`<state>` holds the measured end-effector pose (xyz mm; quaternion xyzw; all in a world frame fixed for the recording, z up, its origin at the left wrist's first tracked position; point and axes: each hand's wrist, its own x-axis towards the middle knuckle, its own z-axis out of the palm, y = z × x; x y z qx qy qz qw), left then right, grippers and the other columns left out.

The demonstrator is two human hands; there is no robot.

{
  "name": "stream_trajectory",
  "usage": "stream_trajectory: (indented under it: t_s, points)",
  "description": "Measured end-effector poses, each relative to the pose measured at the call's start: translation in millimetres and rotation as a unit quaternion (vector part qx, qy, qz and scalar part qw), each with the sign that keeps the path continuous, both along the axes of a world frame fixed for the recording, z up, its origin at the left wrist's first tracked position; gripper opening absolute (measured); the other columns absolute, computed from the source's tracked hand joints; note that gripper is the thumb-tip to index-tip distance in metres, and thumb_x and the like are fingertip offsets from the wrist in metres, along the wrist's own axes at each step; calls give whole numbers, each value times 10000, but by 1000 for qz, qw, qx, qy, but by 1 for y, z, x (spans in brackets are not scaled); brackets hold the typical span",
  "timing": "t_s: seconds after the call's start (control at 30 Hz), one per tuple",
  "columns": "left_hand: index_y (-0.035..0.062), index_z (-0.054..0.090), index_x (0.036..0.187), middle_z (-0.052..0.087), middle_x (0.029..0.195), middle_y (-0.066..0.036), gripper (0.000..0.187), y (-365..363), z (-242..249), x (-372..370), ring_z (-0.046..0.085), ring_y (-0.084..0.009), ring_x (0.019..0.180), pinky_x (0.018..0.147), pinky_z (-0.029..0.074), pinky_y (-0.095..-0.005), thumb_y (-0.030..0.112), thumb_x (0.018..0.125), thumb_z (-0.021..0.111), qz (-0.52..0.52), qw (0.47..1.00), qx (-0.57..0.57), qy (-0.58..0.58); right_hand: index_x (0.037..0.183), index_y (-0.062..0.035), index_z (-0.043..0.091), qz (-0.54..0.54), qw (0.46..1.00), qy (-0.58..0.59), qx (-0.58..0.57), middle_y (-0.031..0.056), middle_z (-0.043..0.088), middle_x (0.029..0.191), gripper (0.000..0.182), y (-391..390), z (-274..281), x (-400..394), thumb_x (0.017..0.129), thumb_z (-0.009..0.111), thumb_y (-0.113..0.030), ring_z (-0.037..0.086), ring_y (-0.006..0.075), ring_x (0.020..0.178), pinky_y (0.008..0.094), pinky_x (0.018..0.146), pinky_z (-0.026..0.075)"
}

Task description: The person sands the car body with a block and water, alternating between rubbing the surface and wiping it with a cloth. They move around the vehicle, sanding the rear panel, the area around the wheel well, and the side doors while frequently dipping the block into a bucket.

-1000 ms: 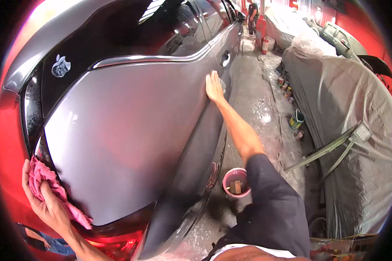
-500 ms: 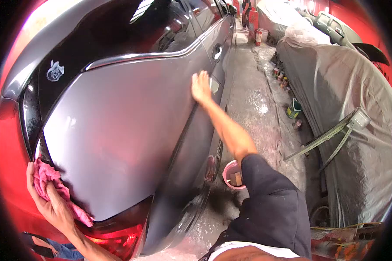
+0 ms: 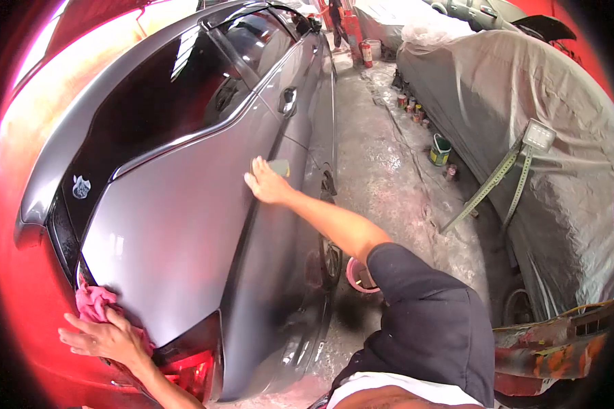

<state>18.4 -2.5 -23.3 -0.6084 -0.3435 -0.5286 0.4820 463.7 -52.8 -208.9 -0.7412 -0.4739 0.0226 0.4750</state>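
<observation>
My right hand (image 3: 269,185) presses flat against the car's grey rear side panel (image 3: 177,218), below the door handle (image 3: 288,101). From under its outer edge sticks out a grey-green flat pad (image 3: 280,168); how the fingers grip it is partly hidden. At the rear corner, above the red tail light (image 3: 194,373), my left hand (image 3: 112,337) has its fingers spread, with the thumb side against a crumpled pink cloth (image 3: 95,303). The cloth rests on the corner of the body, partly covered by this hand.
On the wet floor beside the car stands a pink bucket (image 3: 361,278). Along the right is a sheet-covered vehicle (image 3: 477,82), with a lamp on a stand (image 3: 539,136), a green pail (image 3: 440,150) and several cans. A person (image 3: 336,24) stands far back.
My right hand has slid back along the panel, away from the door, with the pad. My left hand's fingers have come off the cloth and spread. The view has shifted.
</observation>
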Motion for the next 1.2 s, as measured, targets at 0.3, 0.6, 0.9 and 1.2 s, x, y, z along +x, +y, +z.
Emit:
stream_trajectory:
  t_s: [0.3, 0.6, 0.9, 1.2]
  points:
    - [85, 301, 1515, 314, 1554, -135, 713, -42, -71, 139, 257, -305, 1449, 1152, 164, -555, 354, 905, 553, 158, 961, -225, 21, 1538, -35, 61, 99, 631, 764, -87, 124, 24, 1628, 776, -194, -203, -27, 1003, 372, -503, 14, 240, 1500, 486, 1199, 61]
    - [68, 364, 1481, 333, 1545, -121, 674, 10, -109, 397, 286, -305, 1436, 1162, 155, -561, 304, 887, 579, 57, 976, -192, 87, 1288, -70, 458, -4, 569, 814, -118, 118, 472, 1338, 445, -221, -363, 110, 996, 429, -404, 386, 264, 1273, 485, 1055, 302]
    - [73, 406, 1455, 328, 1547, -99, 677, 49, -174, 653, 271, -283, 1443, 1171, 169, -541, 330, 868, 624, -4, 957, -208, 200, 1123, -124, 545, -100, 601, 791, -63, 78, 558, 1138, 374, -263, -343, 282, 987, 460, -461, 483, 229, 1136, 462, 1025, 352]
    - [147, 446, 1441, 408, 1495, -88, 739, 33, -196, 646, 366, -273, 1387, 1163, 218, -525, 215, 742, 680, -55, 927, -277, 247, 880, -72, 556, -109, 630, 755, -146, 83, 533, 784, 157, -334, -448, 344, 822, 690, -128, 528, 239, 707, 423, 641, 454]
